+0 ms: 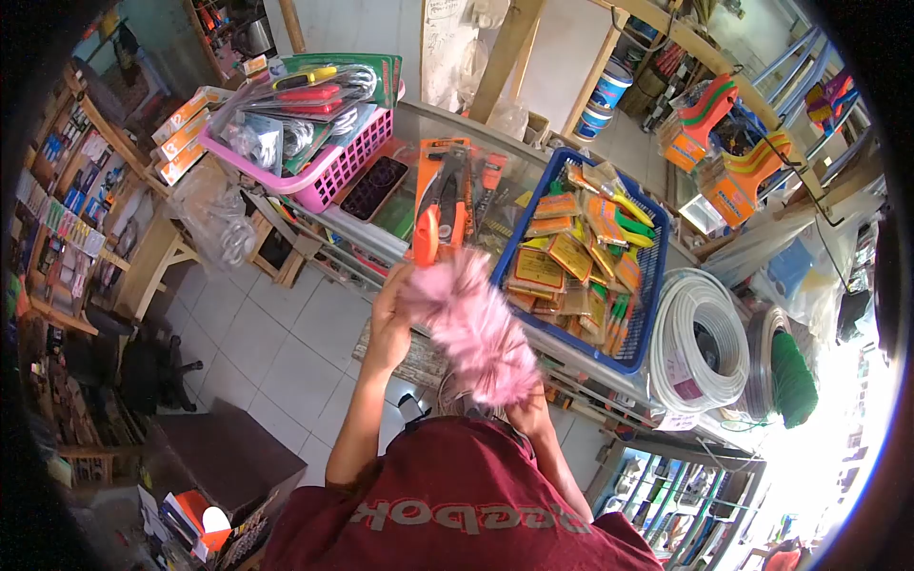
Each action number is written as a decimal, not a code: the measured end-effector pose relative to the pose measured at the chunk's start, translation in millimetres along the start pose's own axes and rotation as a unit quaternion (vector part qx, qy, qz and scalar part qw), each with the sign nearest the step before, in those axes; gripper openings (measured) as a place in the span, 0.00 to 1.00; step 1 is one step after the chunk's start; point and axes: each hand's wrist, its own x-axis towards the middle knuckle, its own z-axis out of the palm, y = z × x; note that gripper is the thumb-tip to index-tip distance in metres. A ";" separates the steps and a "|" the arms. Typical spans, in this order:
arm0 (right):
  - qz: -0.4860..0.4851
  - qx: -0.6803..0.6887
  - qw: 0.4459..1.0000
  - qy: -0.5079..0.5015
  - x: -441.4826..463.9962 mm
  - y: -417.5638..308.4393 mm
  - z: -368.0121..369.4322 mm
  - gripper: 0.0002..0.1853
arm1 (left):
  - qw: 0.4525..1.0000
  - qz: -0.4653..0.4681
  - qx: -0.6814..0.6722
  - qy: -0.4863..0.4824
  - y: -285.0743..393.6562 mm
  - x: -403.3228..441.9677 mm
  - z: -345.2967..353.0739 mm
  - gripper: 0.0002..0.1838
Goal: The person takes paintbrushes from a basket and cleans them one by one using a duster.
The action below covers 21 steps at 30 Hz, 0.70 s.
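A fluffy pink duster (pixel 476 328), partly blurred, hangs in front of my chest at the counter's near edge. Its orange handle (pixel 426 238) points up and away, close to my left hand (pixel 390 319), whose fingers are closed around the duster's handle end. Down at the duster's other end is my right hand (pixel 526 407), mostly covered by the pink fluff, so its fingers cannot be made out. Just beyond the handle, pliers and orange-packaged tools (pixel 455 195) lie on the glass counter.
A pink basket (pixel 328 181) of packaged goods and a dark phone (pixel 374 187) are at the left of the counter. A blue basket (pixel 640 328) of orange packets stands to the right, beside white cable coils (pixel 700 343). Tiled floor (pixel 295 347) lies below left.
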 end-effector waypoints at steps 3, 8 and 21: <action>0.006 0.060 0.998 -0.037 5.1 7.8 1.2 0.20 | 0.998 -0.029 -0.038 -0.049 11.6 -1.9 2.5 0.23; 0.118 0.162 0.979 0.033 -3.4 4.4 8.8 0.21 | 0.990 0.050 0.133 -0.020 18.8 5.0 11.1 0.22; 0.139 0.160 0.976 0.043 13.3 -10.1 -17.6 0.21 | 0.989 0.040 0.138 -0.035 22.1 2.8 14.3 0.19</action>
